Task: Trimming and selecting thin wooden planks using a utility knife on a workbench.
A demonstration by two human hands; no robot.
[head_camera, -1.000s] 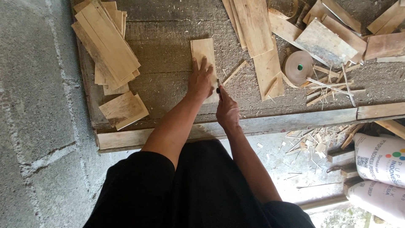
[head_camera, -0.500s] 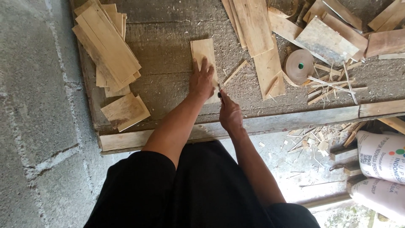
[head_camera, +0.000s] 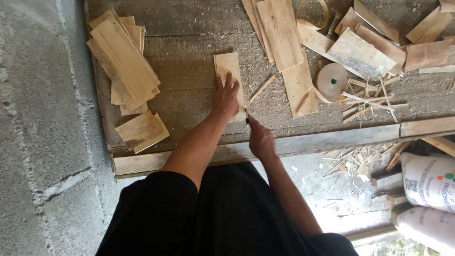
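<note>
Fingers (head_camera: 231, 80) of one left hand (head_camera: 225, 98) press one plank (head_camera: 229, 71).

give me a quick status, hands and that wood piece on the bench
Left hand flat on the small wood piece, pinning it. Right hand grips a thin tool at its lower right edge. Thin sliver lies just right.

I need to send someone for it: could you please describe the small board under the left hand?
On the sawdust-strewn wooden bench, between the plank stack and the tape roll, lies one pale upright board. Unlike its neighbours it lies alone, pinned by the left hand.
</note>
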